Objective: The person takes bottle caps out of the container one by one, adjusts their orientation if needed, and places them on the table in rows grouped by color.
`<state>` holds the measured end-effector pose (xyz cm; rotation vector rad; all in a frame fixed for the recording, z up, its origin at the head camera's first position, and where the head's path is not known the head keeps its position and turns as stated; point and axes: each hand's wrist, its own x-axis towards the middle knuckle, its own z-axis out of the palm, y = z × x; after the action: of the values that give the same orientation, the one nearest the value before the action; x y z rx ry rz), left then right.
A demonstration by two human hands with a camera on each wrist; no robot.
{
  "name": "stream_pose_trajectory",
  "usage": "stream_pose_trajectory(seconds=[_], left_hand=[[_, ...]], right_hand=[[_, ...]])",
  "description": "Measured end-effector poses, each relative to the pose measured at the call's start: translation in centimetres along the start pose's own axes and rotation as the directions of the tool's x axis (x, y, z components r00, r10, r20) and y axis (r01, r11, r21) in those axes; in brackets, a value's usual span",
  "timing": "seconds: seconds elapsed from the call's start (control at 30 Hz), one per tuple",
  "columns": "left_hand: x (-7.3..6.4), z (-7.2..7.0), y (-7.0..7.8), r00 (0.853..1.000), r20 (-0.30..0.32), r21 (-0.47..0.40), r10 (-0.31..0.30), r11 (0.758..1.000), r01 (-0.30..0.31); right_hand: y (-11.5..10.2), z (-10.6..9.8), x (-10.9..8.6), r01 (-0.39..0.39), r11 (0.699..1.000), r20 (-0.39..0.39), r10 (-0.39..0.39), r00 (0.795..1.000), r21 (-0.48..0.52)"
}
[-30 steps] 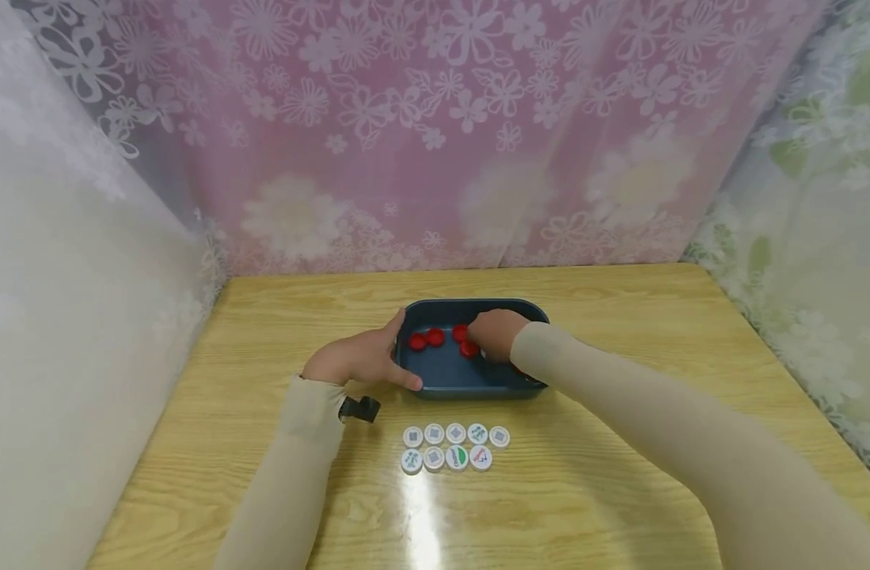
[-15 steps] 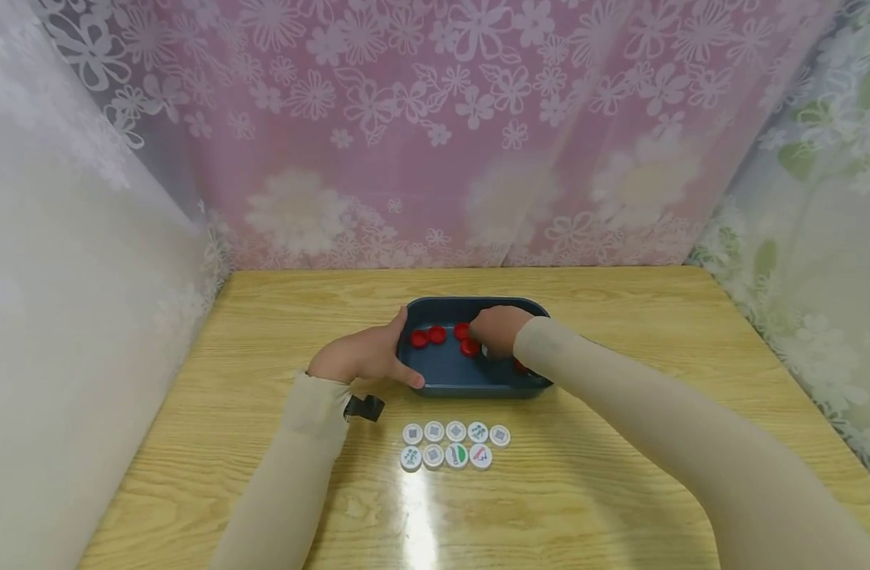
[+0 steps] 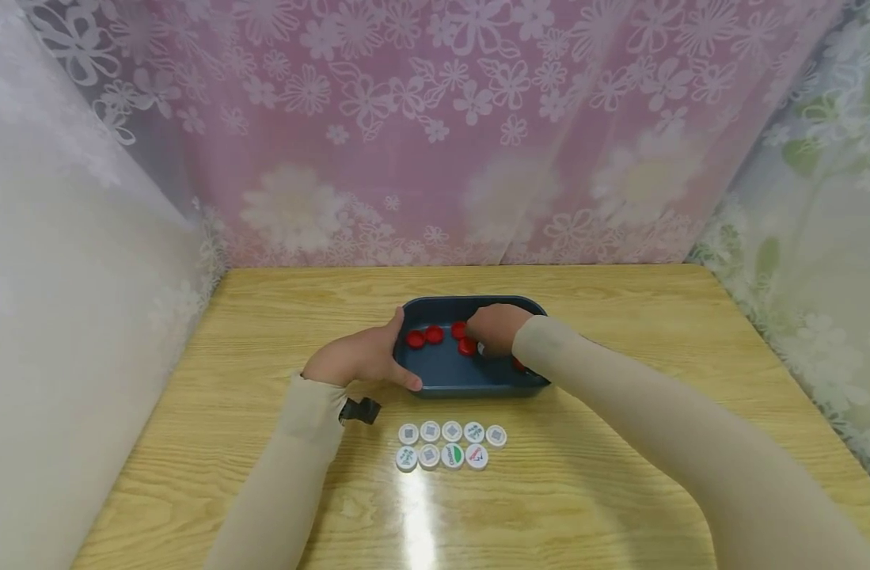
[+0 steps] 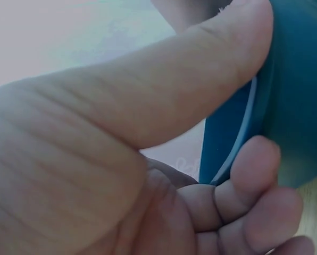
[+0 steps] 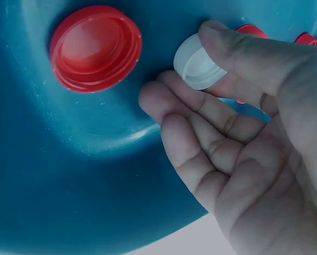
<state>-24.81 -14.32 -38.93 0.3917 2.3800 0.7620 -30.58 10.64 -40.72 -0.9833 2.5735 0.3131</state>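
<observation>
My left hand grips the left end of a dark blue tray, thumb and fingers spread along that end. In the left wrist view the thumb lies over the rim and the fingers curl against the tray. Inside the tray, my right hand pinches a white bottle cap between thumb and fingers, its hollow side showing. A red bottle cap lies hollow side up just beyond the fingertips. Two red caps lie at the tray's left, and others lie near and partly behind the right hand.
On the wooden table, in front of the tray, several white bottle caps with printed tops form two rows. A black wrist camera sits at the left cuff. Flowered curtains hang behind the table and along both sides.
</observation>
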Motion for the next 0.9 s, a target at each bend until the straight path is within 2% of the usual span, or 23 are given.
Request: stream_pose_trajectory(seconds=[0.23,0.4,0.5,0.6,0.7,0.8,0.9], left_hand=[[-0.2,0.0,0.0,1.0,0.0,0.024,-0.016,1.0,0.016],[0.0,-0.3,0.1,1.0,-0.004,0.035,-0.005,0.999,0.005],[0.1,-0.3,-0.2,1.0,-0.009,0.054,-0.003,0.999,0.004],[0.2,-0.3,-0.2,1.0,-0.007,0.054,-0.01,0.998,0.01],[0.2,-0.2,-0.2,1.0,0.001,0.047,-0.02,0.999,0.02],[0.3,-0.2,-0.2,1.0,-0.004,0.04,-0.018,0.999,0.018],[0.4,-0.2,-0.2,1.0,-0.003,0.033,-0.006,0.999,0.006]], right_hand=[[-0.1,-0.1,-0.1,0.021,0.999,0.017,-0.022,1.0,0.03],[0.8,-0.9,0.4,0.013,1.0,0.084,-0.015,0.996,0.027],[0.9,-1.9,-0.6,-0.015,0.997,0.052,0.011,0.999,0.078],[0.5,-2.8,-3.7,-0.018,0.979,-0.069,0.032,0.997,0.204],[-0.7,-2.1,-8.3,0.079,0.94,-0.225,-0.003,0.974,0.331],[-2.4,0.4,-12.9,0.203,0.911,-0.347,-0.072,0.935,0.36],[-4.5,3.8,-15.8,0.265,0.894,-0.409,-0.103,0.907,0.362]])
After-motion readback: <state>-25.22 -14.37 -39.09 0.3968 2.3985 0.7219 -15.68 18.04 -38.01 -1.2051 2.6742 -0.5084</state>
